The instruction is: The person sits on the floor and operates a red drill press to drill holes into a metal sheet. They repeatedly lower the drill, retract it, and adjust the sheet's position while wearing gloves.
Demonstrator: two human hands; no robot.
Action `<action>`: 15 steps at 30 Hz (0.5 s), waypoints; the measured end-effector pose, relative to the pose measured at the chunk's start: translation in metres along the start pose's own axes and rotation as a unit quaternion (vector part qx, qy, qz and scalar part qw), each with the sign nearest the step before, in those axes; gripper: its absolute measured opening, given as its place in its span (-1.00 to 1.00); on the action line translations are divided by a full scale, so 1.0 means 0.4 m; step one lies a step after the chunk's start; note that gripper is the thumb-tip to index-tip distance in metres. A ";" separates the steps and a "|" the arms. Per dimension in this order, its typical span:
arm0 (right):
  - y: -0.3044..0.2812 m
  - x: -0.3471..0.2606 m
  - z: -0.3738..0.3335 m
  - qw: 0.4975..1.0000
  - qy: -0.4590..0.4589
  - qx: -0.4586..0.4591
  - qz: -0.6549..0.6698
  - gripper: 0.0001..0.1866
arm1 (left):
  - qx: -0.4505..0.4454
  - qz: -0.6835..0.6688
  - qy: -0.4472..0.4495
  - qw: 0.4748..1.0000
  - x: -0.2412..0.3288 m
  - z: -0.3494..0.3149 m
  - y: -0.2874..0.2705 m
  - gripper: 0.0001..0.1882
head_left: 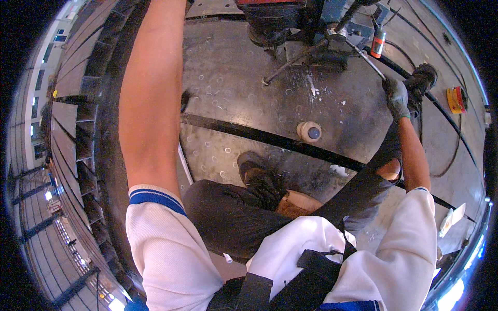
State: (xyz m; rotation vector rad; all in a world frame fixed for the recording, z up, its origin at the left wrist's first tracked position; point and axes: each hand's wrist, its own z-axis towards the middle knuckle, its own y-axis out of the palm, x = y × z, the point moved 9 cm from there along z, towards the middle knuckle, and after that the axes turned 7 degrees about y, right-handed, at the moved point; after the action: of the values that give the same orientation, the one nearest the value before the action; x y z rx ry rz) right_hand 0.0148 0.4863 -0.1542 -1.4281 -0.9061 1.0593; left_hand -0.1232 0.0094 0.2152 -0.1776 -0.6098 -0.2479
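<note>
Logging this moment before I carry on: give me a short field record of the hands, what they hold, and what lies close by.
right hand: in a grey work glove, gripping a thin metal rod
left hand: out of the picture; the bare forearm runs up past the top edge
surface: dark metal plate marked with faint rings
near right hand: orange-and-black canister, black cable, red and yellow object
plate centre: small round white cap
posture: crouched, dark shoe on the plate
</note>
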 end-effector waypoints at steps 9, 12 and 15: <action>0.025 0.009 -0.003 0.999 0.023 -0.014 -0.019 -0.58 | -0.035 0.074 -0.003 0.997 0.025 0.001 0.002 -0.17; 0.029 0.026 0.000 1.000 0.019 -0.005 -0.018 -0.58 | -0.040 0.089 0.001 0.995 0.025 0.003 -0.001 -0.14; 0.030 0.022 -0.001 1.000 0.022 -0.010 -0.011 -0.59 | -0.033 0.040 -0.003 0.999 0.007 0.004 0.000 -0.11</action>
State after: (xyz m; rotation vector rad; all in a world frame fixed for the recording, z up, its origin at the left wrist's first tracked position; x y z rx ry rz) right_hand 0.0176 0.4932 -0.1673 -1.4500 -0.9006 1.0017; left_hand -0.1218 0.0095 0.2180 -0.2658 -0.5996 -0.1896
